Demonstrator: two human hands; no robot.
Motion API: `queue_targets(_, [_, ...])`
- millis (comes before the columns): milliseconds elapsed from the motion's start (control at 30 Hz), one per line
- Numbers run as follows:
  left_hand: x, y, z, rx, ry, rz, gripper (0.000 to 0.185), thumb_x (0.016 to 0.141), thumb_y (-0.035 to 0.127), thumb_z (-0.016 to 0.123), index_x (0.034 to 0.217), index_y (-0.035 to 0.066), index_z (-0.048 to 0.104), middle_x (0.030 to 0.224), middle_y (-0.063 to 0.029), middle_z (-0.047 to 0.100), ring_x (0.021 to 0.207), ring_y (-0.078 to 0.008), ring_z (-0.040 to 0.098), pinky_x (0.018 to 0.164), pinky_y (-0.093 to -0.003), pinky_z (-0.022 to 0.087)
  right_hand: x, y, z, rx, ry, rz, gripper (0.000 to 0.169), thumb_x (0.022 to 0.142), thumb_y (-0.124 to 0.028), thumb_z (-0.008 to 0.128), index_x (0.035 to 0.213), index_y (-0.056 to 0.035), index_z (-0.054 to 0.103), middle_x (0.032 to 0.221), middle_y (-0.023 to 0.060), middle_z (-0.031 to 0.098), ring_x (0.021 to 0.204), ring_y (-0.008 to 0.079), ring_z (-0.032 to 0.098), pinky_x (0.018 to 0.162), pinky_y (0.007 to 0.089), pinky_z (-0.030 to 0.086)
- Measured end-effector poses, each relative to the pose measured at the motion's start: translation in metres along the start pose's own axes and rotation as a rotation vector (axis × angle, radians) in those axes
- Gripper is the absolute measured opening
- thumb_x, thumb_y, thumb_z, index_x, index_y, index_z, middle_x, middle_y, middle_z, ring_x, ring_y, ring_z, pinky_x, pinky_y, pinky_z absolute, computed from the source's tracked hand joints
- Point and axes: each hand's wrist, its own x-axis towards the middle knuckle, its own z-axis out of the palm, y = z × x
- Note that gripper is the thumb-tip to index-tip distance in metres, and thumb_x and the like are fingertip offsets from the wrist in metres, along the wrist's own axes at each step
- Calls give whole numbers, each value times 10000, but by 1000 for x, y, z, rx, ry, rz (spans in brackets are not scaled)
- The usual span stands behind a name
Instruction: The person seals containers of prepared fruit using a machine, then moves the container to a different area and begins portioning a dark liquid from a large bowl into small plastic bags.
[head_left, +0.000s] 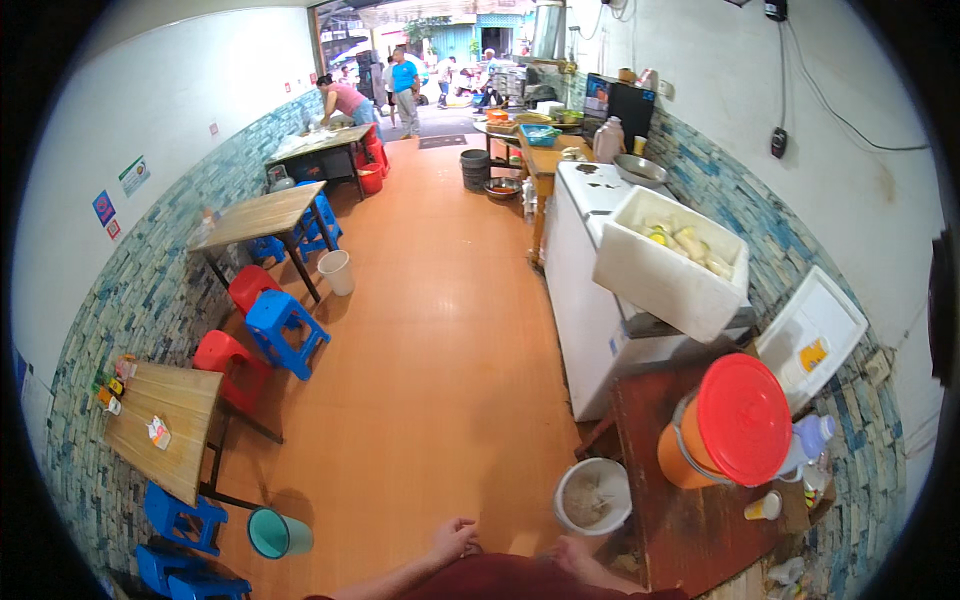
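Note:
Low in the picture, my left hand (455, 538) hangs in front of my dark red shirt with its fingers loosely curled; nothing is seen in it. On the other side of my body, my right hand (570, 556) is close to the near rim of a white bucket (624, 487) on the floor, and whether they touch cannot be told. That hand is blurred and its fingers are partly hidden. An orange bucket (677, 442) with a red lid (746, 420) stands on the dark red table (675, 540) to the right. The orange floor (405, 420) stretches ahead of me.
At left are wooden tables (161, 420), red chairs (225, 356), blue stools (281, 322) and a teal bin (279, 534). An open foam box (660, 289) rests on a white chest freezer (581, 300) at right. Farther off, a person in pink (346, 99) bends over a table; another in blue (405, 75) stands.

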Motion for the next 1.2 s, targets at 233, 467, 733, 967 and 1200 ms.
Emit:
queue_targets(233, [52, 186, -74, -105, 20, 447, 244, 846, 24, 573, 1090, 22, 556, 951, -63, 608, 827, -159, 592, 739, -293, 491, 41, -76, 81, -678, 283, -11, 123, 840, -129, 556, 846, -8, 579, 677, 111, 578, 543, 200, 573, 427, 346, 439])
queue_targets(467, [16, 548, -83, 70, -334, 1017, 423, 771, -109, 437, 1171, 14, 498, 1080, -56, 577, 977, -154, 548, 857, -308, 435, 179, -151, 84, -869, 69, -43, 103, 843, -131, 536, 850, -35, 575, 637, 88, 530, 479, 209, 502, 408, 373, 411])
queue_targets(733, [71, 762, -71, 1, -530, 1022, 363, 681, -31, 520, 1041, 3, 556, 972, -79, 597, 870, -161, 553, 778, -292, 441, 350, -399, 310, -1522, 16, -352, 206, 829, -196, 506, 849, -51, 650, 736, 126, 631, 633, 224, 612, 534, 368, 476])
queue_targets(967, [223, 843, -154, -148, -342, 1078, 215, 666, 32, 570, 880, 26, 589, 869, -71, 583, 754, -167, 545, 686, -287, 448, 411, -531, 507, -1015, 132, -227, 207, 845, -226, 540, 866, -26, 586, 697, 80, 584, 547, 186, 553, 443, 313, 411])
queue_targets(1200, [515, 903, -250, 404, -187, 712, 263, 900, 106, 518, 654, 17, 489, 582, -10, 426, 557, -81, 387, 494, -258, 337, 466, -557, 580, -932, 71, 228, 514, 838, -545, 528, 771, -44, 620, 704, 92, 594, 651, 201, 563, 518, 393, 418])
